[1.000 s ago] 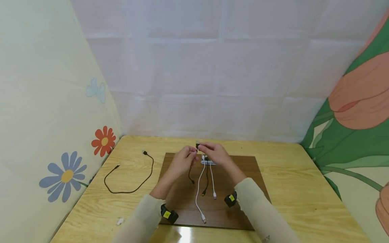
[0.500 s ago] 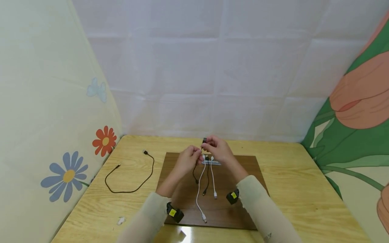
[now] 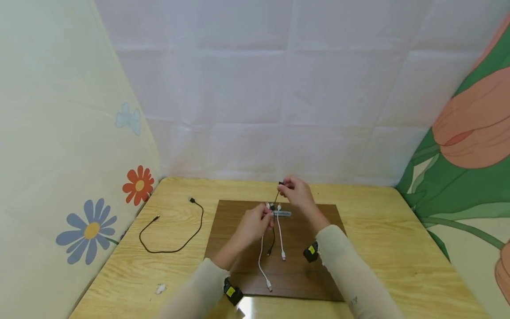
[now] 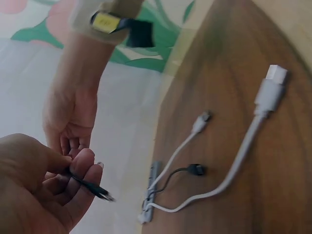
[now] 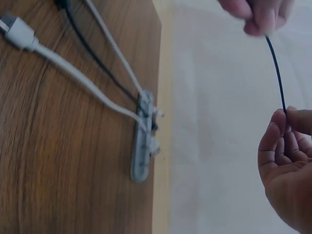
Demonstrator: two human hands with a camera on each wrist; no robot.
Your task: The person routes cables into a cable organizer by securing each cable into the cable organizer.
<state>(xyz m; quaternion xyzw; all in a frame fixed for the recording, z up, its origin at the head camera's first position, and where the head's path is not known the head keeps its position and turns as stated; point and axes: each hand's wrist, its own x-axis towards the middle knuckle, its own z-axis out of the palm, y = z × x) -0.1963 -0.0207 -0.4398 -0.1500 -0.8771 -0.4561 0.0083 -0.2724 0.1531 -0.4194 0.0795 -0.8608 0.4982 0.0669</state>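
My left hand (image 3: 253, 226) and right hand (image 3: 298, 193) pinch one black cable (image 5: 276, 73), which runs taut between them above the back of the brown board. By the left fingers, a plug end (image 4: 103, 194) of this cable sticks out in the left wrist view. The cable's other end shows dark at the right fingertips in the head view. Just below the hands lies a grey cable clip strip (image 5: 140, 156) at the board's back edge. Seated in it are a long white cable (image 5: 83, 80), a shorter white cable (image 3: 280, 235) and a black cable (image 5: 95, 56).
The brown board (image 3: 307, 274) lies on a light wooden table (image 3: 382, 248). Another black USB cable (image 3: 167, 252) curves on the table to the left. A small white scrap (image 3: 160, 289) is near the front left. A white cloth (image 3: 223, 88) hangs behind the table.
Both hands have moved to the right, the left one also nearer the front. They have drawn apart, so a straight length of black cable now shows between them.
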